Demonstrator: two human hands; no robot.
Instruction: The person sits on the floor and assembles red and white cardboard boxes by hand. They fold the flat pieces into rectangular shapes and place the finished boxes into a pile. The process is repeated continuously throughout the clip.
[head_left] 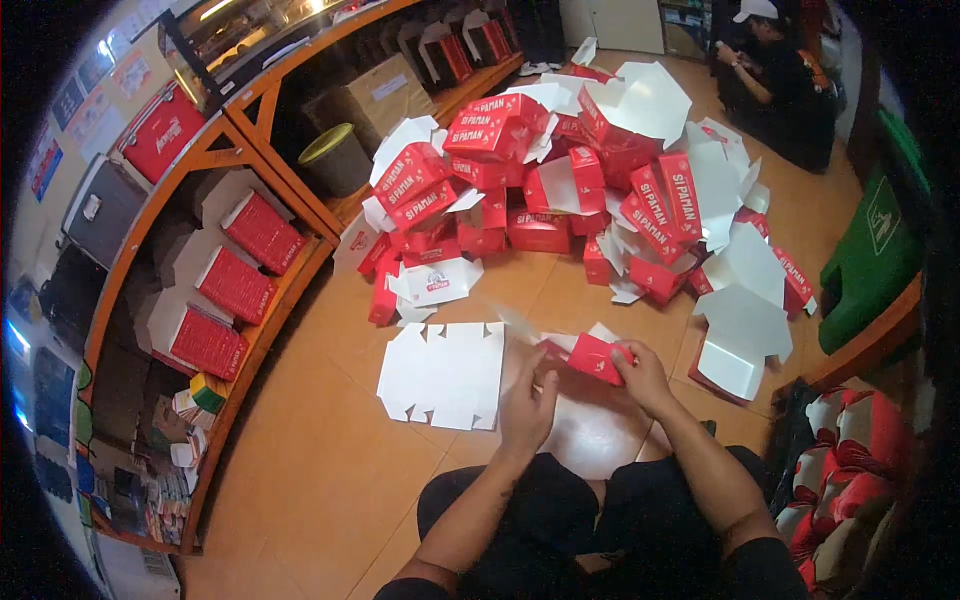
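Observation:
My right hand [645, 378] grips a red carton [598, 358] by its right end, above the floor in front of my knees. The carton is partly folded, with pale flaps showing at its far side. My left hand [530, 402] is at the carton's left side, fingers stretched out and apart. Whether its fingertips touch the carton I cannot tell, as that side is smeared by motion. Just left of my left hand, a flat unfolded carton sheet [440, 372] lies white side up on the tiles, with notches along its edges; others may lie under it.
A large heap of folded red and white boxes [540, 232] covers the floor ahead. Wooden shelves [262, 330] at left hold stacked cartons. A green panel [880, 240] and red-and-white packages [850, 470] stand at right. Another person [775, 85] in a white cap crouches at far right.

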